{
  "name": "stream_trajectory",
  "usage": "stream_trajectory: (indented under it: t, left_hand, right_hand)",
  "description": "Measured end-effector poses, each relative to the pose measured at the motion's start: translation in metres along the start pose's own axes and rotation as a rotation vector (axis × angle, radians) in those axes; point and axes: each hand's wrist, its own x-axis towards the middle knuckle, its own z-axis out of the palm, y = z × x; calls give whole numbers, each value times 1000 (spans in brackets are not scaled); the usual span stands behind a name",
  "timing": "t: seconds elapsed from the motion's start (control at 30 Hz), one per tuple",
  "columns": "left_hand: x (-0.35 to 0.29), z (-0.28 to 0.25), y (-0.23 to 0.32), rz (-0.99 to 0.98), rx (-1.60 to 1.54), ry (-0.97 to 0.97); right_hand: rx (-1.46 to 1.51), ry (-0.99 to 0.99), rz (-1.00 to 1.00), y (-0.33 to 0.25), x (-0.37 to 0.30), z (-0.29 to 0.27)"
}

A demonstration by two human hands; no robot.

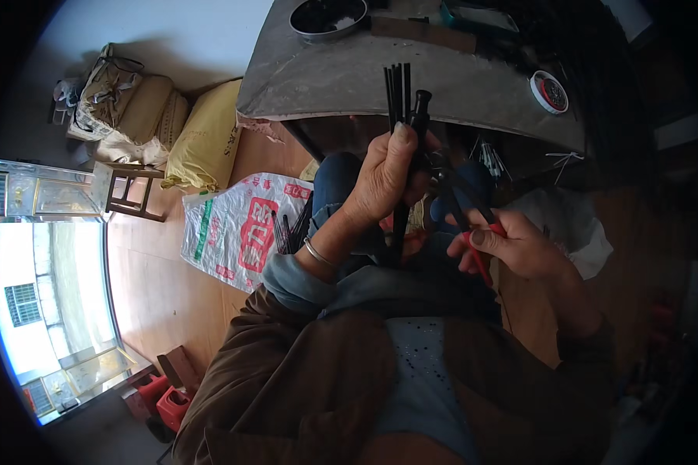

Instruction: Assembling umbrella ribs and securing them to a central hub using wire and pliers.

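My left hand is closed round a bundle of thin black rods and a thicker black shaft with a flared end. They stand up past my thumb and look like part of an umbrella frame. In my right hand are red-handled pliers, the fingers round the grips and the handles spread apart. The metal head of the pliers meets the black bundle just right of my left hand. Exactly what the jaws touch is too small and dark to tell.
Ahead stands a grey table with a metal bowl and a round white tub of small parts. A printed white sack lies on the floor at left, near a wooden stool and a yellow sack.
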Motion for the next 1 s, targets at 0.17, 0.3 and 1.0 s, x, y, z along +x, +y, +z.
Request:
stream_trajectory:
  t: [0.17, 0.3, 1.0]
  left_hand:
    - [1, -2, -1, -45, -20, 2]
    - [3, -3, 3, -9, 52, -43]
    - [20, -11, -10, 7, -30, 121]
  right_hand:
    - [34, -12, 66, -8, -2, 0]
    - [-4, 43, 6, 1, 5, 4]
    - [-1104, 755, -548, 19, 39, -46]
